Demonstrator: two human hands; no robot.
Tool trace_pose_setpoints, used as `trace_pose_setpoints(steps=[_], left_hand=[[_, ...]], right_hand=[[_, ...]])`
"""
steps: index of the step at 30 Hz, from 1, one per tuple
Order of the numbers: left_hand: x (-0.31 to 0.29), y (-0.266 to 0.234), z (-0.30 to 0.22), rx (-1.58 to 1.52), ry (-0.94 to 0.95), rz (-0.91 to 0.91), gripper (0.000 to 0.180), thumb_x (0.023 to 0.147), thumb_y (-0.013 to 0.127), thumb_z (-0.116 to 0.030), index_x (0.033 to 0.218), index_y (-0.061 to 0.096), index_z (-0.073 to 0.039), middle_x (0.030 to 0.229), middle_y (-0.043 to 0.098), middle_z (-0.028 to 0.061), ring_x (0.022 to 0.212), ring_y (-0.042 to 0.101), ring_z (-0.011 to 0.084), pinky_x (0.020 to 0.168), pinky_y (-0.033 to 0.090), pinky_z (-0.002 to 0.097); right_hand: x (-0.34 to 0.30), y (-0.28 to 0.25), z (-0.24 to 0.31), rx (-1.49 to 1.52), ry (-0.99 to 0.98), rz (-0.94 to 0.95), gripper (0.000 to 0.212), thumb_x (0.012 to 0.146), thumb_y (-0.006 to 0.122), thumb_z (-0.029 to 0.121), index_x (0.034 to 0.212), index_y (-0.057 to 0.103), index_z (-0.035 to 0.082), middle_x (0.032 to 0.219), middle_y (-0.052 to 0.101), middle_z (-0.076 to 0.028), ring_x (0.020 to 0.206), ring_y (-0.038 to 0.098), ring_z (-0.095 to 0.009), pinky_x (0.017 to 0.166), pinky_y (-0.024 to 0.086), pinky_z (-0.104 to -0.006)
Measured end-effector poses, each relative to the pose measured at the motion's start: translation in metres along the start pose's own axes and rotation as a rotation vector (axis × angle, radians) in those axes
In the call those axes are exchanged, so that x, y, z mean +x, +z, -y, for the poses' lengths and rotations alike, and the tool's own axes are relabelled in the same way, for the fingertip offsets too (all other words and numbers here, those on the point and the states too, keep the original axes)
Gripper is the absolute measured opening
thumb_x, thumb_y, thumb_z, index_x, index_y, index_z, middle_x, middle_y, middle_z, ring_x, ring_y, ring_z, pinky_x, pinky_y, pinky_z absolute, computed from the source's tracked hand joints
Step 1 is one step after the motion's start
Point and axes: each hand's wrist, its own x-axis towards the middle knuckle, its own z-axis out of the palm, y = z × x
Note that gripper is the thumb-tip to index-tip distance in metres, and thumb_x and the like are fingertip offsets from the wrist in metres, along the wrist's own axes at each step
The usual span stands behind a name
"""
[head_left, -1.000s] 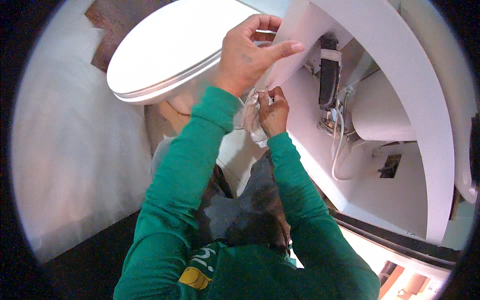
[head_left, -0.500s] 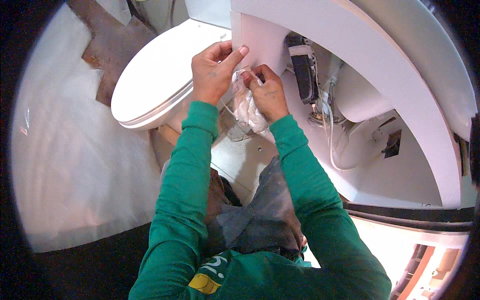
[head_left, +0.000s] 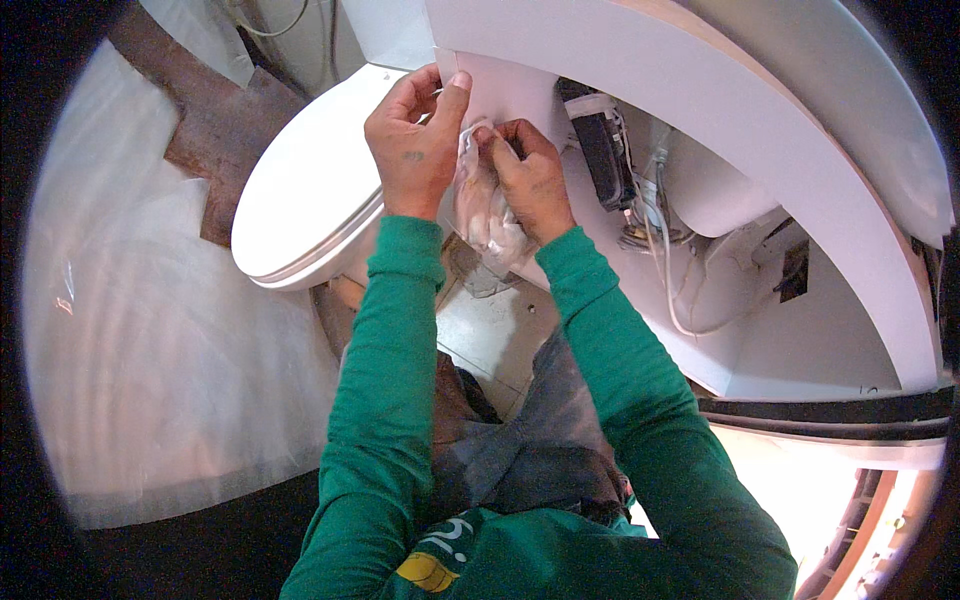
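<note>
My left hand is raised at the narrow vertical edge of a white panel. Its fingers curl in and its thumb points up beside them; anything pinched between is too small or hidden to make out. Just right of it and lower, my right hand pinches the top of a crumpled, whitish plastic bag. The bag hangs down in front of the panel, its lower part bulging. Its contents cannot be told.
A toilet with a closed white lid stands at left, beside a floor covered by translucent sheeting. At right, a curved white cabinet front frames a black box-like device, hoses and a pale cable. Floor tiles show between my legs.
The view has shifted a little, so the toilet sits lower in it. My left hand has risen slightly along the panel edge; my right hand keeps its pinch on the bag.
</note>
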Motion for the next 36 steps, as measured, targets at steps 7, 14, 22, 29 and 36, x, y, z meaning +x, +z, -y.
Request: trace_pose_setpoints(steps=[7, 14, 22, 29, 36], left_hand=[[0.006, 0.008, -0.005, -0.017, 0.044, -0.030, 0.025, 0.092, 0.074, -0.017, 0.105, 0.072, 0.005, 0.088, 0.074, 0.0078, 0.079, 0.070, 0.0115, 0.073, 0.057, 0.0260], [0.005, 0.000, -0.010, 0.115, 0.063, 0.016, 0.026, 0.094, 0.072, -0.019, 0.107, 0.072, 0.004, 0.094, 0.075, 0.0070, 0.083, 0.068, 0.0103, 0.076, 0.054, 0.0251], [0.013, -0.029, -0.002, 0.382, 0.017, 0.275, 0.033, 0.092, 0.075, -0.026, 0.106, 0.073, 0.003, 0.088, 0.074, 0.0062, 0.076, 0.067, 0.0098, 0.070, 0.054, 0.0247], [0.014, -0.022, -0.006, 0.123, -0.102, 0.247, 0.019, 0.094, 0.074, -0.018, 0.093, 0.071, 0.000, 0.076, 0.068, -0.0010, 0.070, 0.058, 0.0055, 0.061, 0.048, 0.0238], [0.006, -0.026, -0.001, 0.153, -0.122, 0.339, 0.026, 0.090, 0.079, -0.020, 0.104, 0.068, -0.002, 0.090, 0.071, 0.0043, 0.076, 0.065, 0.0100, 0.070, 0.054, 0.0256]], right_hand=[[0.015, 0.008, 0.013, 0.067, -0.102, -0.098, 0.036, 0.090, 0.076, 0.032, 0.093, 0.068, -0.002, 0.086, 0.071, -0.015, 0.081, 0.066, -0.022, 0.076, 0.053, -0.0353], [0.019, 0.000, 0.018, 0.075, 0.015, 0.029, 0.031, 0.088, 0.077, 0.030, 0.093, 0.071, 0.000, 0.087, 0.073, -0.012, 0.080, 0.066, -0.020, 0.077, 0.053, -0.0322], [0.043, -0.016, 0.036, -0.062, -0.228, 0.038, 0.034, 0.087, 0.075, 0.032, 0.099, 0.069, 0.001, 0.096, 0.071, -0.017, 0.088, 0.068, -0.029, 0.081, 0.053, -0.0393], [0.018, 0.000, 0.008, -0.349, -0.333, -0.120, 0.036, 0.092, 0.075, 0.036, 0.095, 0.062, 0.002, 0.089, 0.070, -0.016, 0.079, 0.065, -0.026, 0.076, 0.051, -0.0371], [-0.021, 0.017, -0.032, -0.376, -0.102, -0.143, 0.021, 0.096, 0.066, 0.019, 0.097, 0.059, 0.000, 0.093, 0.068, -0.021, 0.084, 0.066, -0.034, 0.079, 0.050, -0.0432]])
